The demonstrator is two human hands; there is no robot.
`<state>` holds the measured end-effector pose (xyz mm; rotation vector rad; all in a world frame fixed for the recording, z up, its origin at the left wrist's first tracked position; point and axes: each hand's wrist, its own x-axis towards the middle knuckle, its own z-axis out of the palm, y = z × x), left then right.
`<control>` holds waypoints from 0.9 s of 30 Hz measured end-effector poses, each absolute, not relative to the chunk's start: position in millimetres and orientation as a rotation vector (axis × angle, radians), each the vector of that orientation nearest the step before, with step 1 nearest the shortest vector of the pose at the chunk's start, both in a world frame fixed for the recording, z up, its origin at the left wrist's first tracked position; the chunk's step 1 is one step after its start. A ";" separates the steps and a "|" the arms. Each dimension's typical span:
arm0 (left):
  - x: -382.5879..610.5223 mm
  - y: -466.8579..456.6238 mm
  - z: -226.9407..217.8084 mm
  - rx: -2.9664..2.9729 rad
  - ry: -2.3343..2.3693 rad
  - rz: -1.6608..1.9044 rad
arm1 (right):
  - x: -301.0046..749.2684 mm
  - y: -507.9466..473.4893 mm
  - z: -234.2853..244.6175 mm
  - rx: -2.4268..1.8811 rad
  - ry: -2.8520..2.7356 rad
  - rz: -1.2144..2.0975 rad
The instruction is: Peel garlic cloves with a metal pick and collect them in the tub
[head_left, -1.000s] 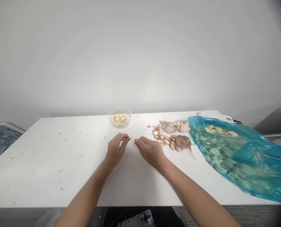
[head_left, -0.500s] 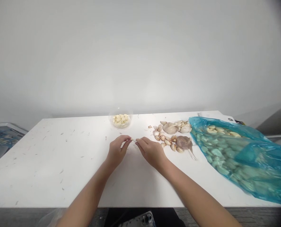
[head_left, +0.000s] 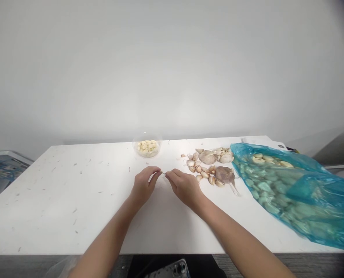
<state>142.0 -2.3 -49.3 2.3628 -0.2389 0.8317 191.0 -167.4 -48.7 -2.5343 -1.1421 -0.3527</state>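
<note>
My left hand [head_left: 144,183] is closed in a pinch, thumb against forefinger, on what looks like a small garlic clove [head_left: 161,172], mostly covered by the fingertips. Facing it, my right hand [head_left: 186,187] is closed too, its fingertips almost meeting the left ones. A thin, pale sliver spans the narrow gap; its kind is too small to make out. Beyond the hands a clear bowl [head_left: 135,150] holds peeled garlic cloves [head_left: 147,146]. Unpeeled cloves [head_left: 205,175] lie right of my right hand, beside a garlic bulb [head_left: 224,175] with a stalk.
On the right a blue plastic bag [head_left: 311,193] full of garlic covers much of the white table [head_left: 73,185]. More garlic bulbs [head_left: 208,157] sit behind the loose cloves. Bits of skin are scattered at left. A phone [head_left: 172,269] rests on my lap, below the table's front edge.
Both hands stay in almost the same place, fingertips still together. The sliver between them shows slightly less, and the view has shifted a little.
</note>
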 end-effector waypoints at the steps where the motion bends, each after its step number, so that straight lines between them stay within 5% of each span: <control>1: 142.0 -2.3 -49.5 2.360 -0.238 0.831 | 190.7 -167.4 -47.9 -2.530 -1.144 -0.348; 27: 142.2 -2.4 -48.2 2.345 -0.332 0.869 | 192.5 -167.4 -51.9 -2.436 -1.072 -0.438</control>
